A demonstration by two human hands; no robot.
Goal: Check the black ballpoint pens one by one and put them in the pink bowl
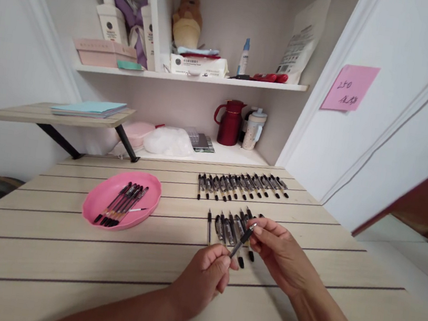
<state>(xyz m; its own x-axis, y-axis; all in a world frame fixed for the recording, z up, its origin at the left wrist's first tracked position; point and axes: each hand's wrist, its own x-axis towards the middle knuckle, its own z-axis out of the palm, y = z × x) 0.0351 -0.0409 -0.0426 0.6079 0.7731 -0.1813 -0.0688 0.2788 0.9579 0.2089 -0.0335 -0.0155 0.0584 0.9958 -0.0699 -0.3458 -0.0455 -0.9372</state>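
Both my hands hold one black pen (242,240) over the wooden table (45,253). My left hand (205,279) is closed round its lower end. My right hand (278,252) pinches its upper end between fingertips. Just behind the pen lies a short row of several black pens (228,229). Farther back a longer row of several pens (240,185) lies side by side. A pink oval tray (97,200) at the left holds several more black pens (122,204).
A red jug (230,123) and a white jug (254,129) stand at the back in the alcove. Above is a shelf (193,78) with bottles and boxes. A small raised shelf (53,114) juts out at the left. A pink note (349,87) sticks on the wall.
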